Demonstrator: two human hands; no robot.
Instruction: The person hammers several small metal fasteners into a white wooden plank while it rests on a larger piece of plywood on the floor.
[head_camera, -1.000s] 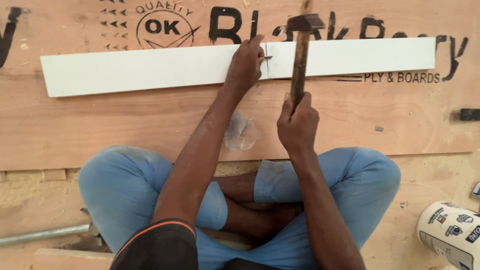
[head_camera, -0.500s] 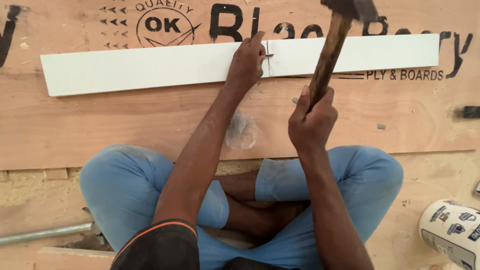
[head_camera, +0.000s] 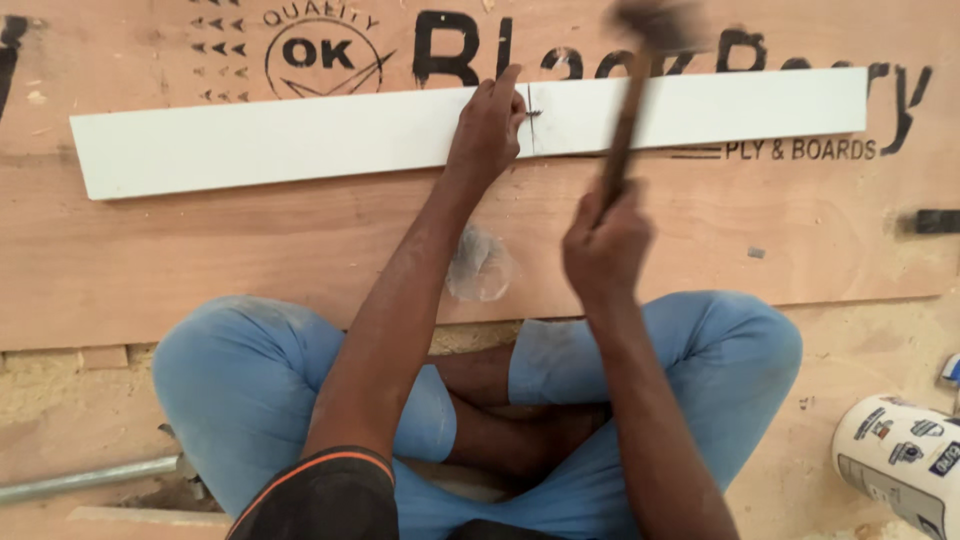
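The step in hand looks like nailing: the person sits cross-legged at the edge of a plywood sheet (head_camera: 250, 270), on which lies a long white strip (head_camera: 280, 140), running from about 9 o'clock to 3 o'clock across the top of the view. The left hand (head_camera: 487, 130) rests on the strip near its middle, fingers pinched together at a small dark mark where a nail (head_camera: 530, 108) seems to stand, though it is too small to be sure. The right hand (head_camera: 605, 245) is clenched round the handle of a hammer (head_camera: 630, 110), whose blurred head sits at about 12 o'clock, just right of the pinching fingers. By my judgement the strike calls for the head to land square on that mark and clear of the fingertips, which lie very close to it. At 5 o'clock, on the sawdust-covered floor, a white tub (head_camera: 900, 465) with printed labels lies tilted; what it holds cannot be seen. A grey metal pipe (head_camera: 85, 480) lies at 8 o'clock, beside the left knee
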